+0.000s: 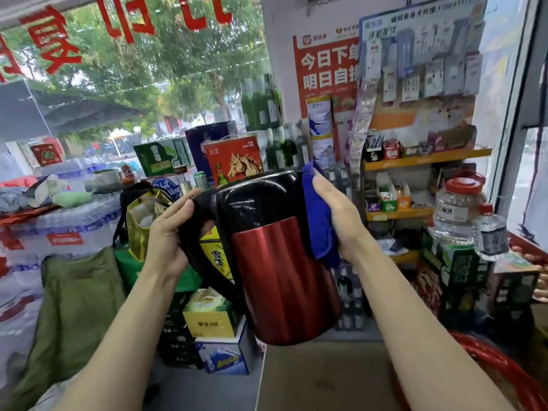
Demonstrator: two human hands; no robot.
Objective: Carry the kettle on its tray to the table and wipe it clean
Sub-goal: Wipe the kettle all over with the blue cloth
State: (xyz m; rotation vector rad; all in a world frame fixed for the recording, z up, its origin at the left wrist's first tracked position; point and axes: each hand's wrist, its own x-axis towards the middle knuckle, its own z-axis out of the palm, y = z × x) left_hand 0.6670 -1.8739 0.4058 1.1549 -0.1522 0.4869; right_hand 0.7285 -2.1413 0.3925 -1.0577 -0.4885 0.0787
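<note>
A kettle [281, 271] with a shiny red body and a black top and handle is held up in the air in front of me, tilted slightly. My left hand [169, 232] grips its black handle on the left side. My right hand [335, 215] presses a blue cloth [318, 221] against the kettle's right side near the top. The red rim of a tray [486, 366] shows at the lower right, partly hidden behind my right arm.
A brown table surface [320, 378] lies below the kettle. Stacked drink cartons [213, 321] stand on the floor behind it. Shelves [415, 161] with small goods and a large clear jar [458, 209] are on the right. A green folded chair [74, 307] is on the left.
</note>
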